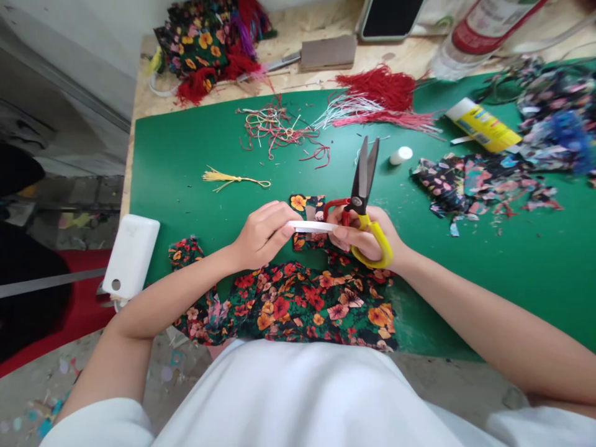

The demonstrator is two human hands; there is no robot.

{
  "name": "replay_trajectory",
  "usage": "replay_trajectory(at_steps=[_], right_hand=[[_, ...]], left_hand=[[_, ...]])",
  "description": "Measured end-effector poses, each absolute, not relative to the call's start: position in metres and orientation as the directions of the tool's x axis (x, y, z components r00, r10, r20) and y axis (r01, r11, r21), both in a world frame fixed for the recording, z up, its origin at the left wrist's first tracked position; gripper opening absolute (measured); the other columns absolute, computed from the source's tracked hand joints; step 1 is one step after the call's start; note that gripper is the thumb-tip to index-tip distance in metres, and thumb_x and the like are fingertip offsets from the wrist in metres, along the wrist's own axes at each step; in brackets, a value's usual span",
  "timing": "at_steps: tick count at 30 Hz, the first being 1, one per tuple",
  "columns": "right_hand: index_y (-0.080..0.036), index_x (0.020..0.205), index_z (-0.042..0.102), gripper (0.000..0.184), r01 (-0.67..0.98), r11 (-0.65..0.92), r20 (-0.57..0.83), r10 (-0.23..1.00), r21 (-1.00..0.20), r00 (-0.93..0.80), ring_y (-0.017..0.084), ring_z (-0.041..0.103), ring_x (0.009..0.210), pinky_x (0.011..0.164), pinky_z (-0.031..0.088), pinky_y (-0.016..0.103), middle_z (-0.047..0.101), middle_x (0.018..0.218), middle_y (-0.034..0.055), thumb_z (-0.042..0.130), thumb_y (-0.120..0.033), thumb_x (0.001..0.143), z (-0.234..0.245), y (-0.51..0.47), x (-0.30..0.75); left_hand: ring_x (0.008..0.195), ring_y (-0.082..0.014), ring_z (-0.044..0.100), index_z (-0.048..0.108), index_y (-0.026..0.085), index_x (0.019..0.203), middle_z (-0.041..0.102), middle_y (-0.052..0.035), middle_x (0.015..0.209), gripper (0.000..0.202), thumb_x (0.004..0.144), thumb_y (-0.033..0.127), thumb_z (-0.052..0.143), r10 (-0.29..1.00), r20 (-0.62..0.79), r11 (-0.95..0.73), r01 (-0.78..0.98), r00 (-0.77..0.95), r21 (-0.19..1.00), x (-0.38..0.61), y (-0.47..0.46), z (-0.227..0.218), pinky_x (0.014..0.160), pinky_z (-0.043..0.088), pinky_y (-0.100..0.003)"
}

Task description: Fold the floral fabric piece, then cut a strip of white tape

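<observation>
My left hand [263,234] pinches the left end of a thin white flat piece [311,226] that lies against a small patch of floral cloth [307,208]. The other end is touched by my right hand [367,239], whose fingers are closed through the yellow handles of a pair of scissors [364,180]. The scissor blades point up and away, slightly apart. A bigger piece of black floral fabric [302,304] lies under both hands at the near edge of the green mat [186,155].
Red and white tassel cords [372,99], a gold tassel [233,180], a yellow glue tube [484,127], a white cap [401,155] and fabric scraps [479,183] lie on the mat. A white device [131,254] sits at the left edge. More floral pieces [205,43] are piled behind.
</observation>
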State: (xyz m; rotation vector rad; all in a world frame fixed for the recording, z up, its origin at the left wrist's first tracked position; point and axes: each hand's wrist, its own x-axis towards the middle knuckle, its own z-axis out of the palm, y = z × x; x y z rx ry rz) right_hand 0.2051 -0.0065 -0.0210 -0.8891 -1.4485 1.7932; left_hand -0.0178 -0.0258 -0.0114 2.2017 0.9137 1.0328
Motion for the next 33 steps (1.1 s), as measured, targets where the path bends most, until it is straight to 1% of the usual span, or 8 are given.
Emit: replay_trajectory(at_steps=[8, 15, 24, 33], right_hand=[[-0.018, 0.069, 0.054, 0.042, -0.063, -0.167, -0.104, 0.825, -0.984, -0.555, 0.006, 0.041, 0.045, 0.042, 0.030, 0.022, 0.048, 0.056, -0.0041, 0.072, -0.056, 0.075, -0.0166, -0.0059, 0.2046], [-0.017, 0.069, 0.054, 0.038, -0.102, -0.148, -0.067, 0.829, -0.984, -0.555, 0.006, 0.042, 0.044, 0.042, 0.030, 0.021, 0.049, 0.058, -0.0039, 0.072, -0.050, 0.078, -0.0186, -0.0057, 0.2044], [-0.017, 0.070, 0.055, 0.038, -0.117, -0.147, -0.057, 0.828, -0.982, -0.558, 0.006, 0.042, 0.044, 0.041, 0.032, 0.021, 0.048, 0.055, -0.0043, 0.073, -0.051, 0.076, -0.0196, -0.0052, 0.2045], [-0.017, 0.067, 0.055, 0.034, -0.148, -0.119, -0.018, 0.833, -0.982, -0.553, 0.006, 0.044, 0.045, 0.041, 0.033, 0.020, 0.049, 0.056, -0.0041, 0.072, -0.044, 0.079, -0.0216, -0.0050, 0.2042]], left_hand=[[0.073, -0.0159, 0.054, 0.058, 0.016, 0.093, 0.062, -0.0063, 0.077, 0.035, 0.102, 0.035, 0.030, 0.751, 0.449, -0.636, 0.347, 0.485, 0.689, -0.0180, -0.0258, -0.0120, 0.070, 0.046, -0.031], [0.072, -0.0157, 0.055, 0.058, 0.017, 0.091, 0.061, -0.0057, 0.076, 0.037, 0.102, 0.037, 0.029, 0.755, 0.438, -0.629, 0.352, 0.489, 0.693, -0.0182, -0.0251, -0.0116, 0.069, 0.046, -0.030], [0.072, -0.0157, 0.055, 0.059, 0.017, 0.090, 0.061, -0.0050, 0.076, 0.036, 0.102, 0.037, 0.030, 0.758, 0.436, -0.620, 0.328, 0.485, 0.713, -0.0184, -0.0248, -0.0136, 0.070, 0.045, -0.030], [0.073, -0.0158, 0.055, 0.058, 0.016, 0.090, 0.060, -0.0052, 0.077, 0.037, 0.102, 0.037, 0.030, 0.760, 0.430, -0.612, 0.312, 0.488, 0.727, -0.0196, -0.0247, -0.0149, 0.070, 0.044, -0.030]])
